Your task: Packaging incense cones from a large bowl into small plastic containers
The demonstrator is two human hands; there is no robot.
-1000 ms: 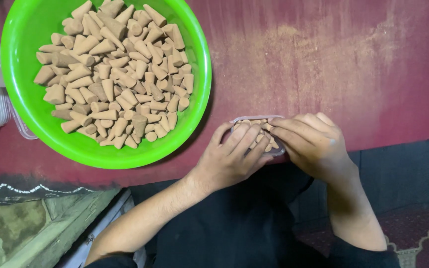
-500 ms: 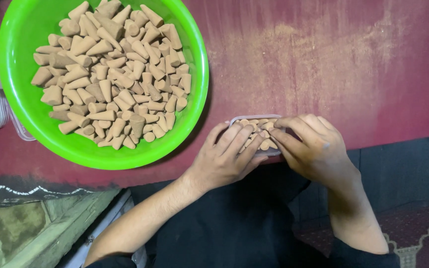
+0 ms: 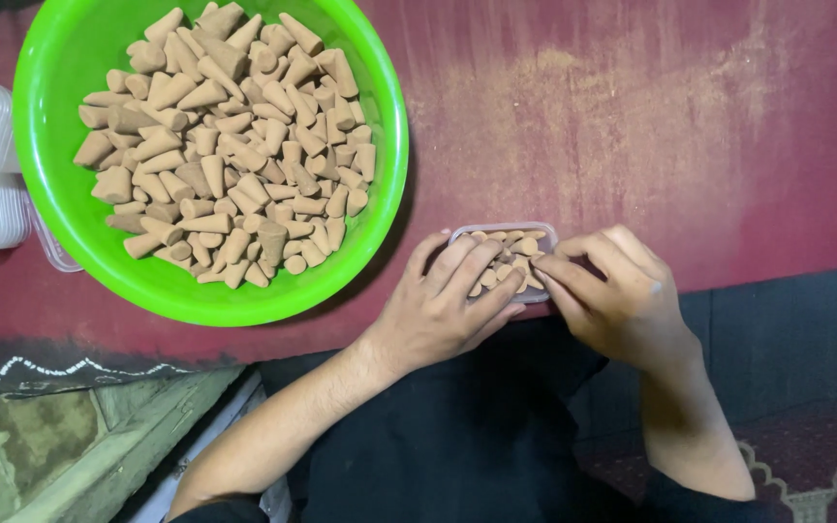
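Tray (image 3: 502, 234) of cones (image 3: 509, 260) sits at the table's (image 3: 690, 145) near edge, long axis left-right. Left hand (image 3: 443, 310) fingers spread over it; right hand (image 3: 622, 295) fingertips pinch its right end. Bowl (image 3: 60, 218) near left; open tabletop right.

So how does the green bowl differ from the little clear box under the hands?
The green bowl is round, opaque and far larger; the clear box is small, rectangular and see-through. The bowl sits untouched, while the left hand and right hand rest on the box. Both hold tan cones.
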